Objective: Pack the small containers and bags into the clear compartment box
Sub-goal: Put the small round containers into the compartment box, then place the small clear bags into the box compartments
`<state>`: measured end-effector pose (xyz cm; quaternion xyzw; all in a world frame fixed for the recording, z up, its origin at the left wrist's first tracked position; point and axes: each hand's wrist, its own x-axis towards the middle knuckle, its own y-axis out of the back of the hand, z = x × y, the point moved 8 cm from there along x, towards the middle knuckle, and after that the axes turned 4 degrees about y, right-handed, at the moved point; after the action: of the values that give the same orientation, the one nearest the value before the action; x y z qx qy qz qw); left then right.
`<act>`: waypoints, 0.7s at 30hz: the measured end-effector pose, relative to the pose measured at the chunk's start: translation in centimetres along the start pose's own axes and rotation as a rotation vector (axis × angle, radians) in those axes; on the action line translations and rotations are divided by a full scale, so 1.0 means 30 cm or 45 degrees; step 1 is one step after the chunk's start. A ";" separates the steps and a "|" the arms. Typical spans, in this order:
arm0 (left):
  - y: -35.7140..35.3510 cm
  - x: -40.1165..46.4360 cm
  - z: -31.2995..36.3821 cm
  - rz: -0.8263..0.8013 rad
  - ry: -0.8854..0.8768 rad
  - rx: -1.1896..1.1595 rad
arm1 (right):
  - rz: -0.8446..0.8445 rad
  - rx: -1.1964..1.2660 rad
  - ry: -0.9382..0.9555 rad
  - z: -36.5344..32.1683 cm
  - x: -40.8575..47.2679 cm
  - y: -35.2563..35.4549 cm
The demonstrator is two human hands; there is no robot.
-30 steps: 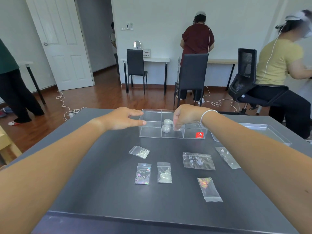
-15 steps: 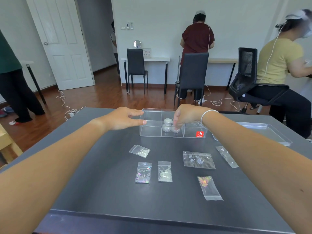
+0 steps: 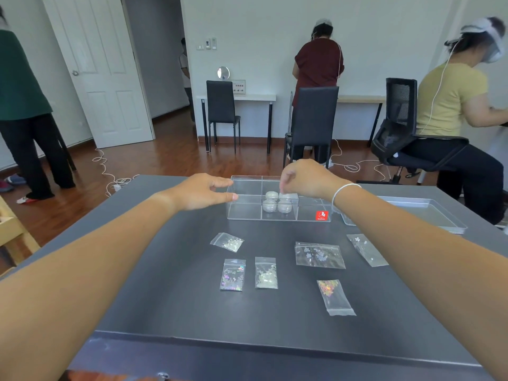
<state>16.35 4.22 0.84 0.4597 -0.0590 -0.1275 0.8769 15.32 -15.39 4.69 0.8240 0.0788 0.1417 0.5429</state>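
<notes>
The clear compartment box (image 3: pixel 245 213) stands at the far middle of the dark table (image 3: pixel 170 292). Several small round containers (image 3: pixel 277 201) sit together in its middle compartment. My left hand (image 3: pixel 203 191) grips the box's left end, thumb and forefinger on the wall. My right hand (image 3: pixel 305 178) hovers over the middle compartment with bunched fingertips just above the back right container and nothing visibly in them. Several small clear bags of glitter lie nearer me: one (image 3: pixel 228 242), a pair (image 3: pixel 232 274) (image 3: pixel 265 272), a wide one (image 3: pixel 319 254), one under my right forearm (image 3: pixel 367 249), and one (image 3: pixel 336 296).
A shallow clear tray (image 3: pixel 428 213) lies at the table's far right. Beyond the table stand black chairs (image 3: pixel 313 125), other people at desks, and white cables on the wooden floor. The table's front edge (image 3: pixel 247 350) is close to me.
My right hand has risen from inside the middle compartment, uncovering the containers it was on. My left hand stays on the box's left end.
</notes>
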 end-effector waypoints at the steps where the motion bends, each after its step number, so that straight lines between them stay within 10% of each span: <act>1: -0.001 -0.004 0.001 0.011 -0.006 -0.004 | 0.055 0.032 0.017 -0.005 -0.010 0.018; 13: 0.040 -0.146 0.038 0.305 -0.130 -0.054 | 0.008 0.315 0.214 -0.108 -0.243 -0.025; 21: -0.080 -0.211 0.029 -0.044 -0.080 0.102 | -0.254 0.256 0.188 -0.171 -0.325 -0.167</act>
<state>9.68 3.97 -0.55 0.4913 -0.0837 -0.1545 0.8531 4.56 -11.68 0.54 0.8495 0.2136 0.1386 0.4620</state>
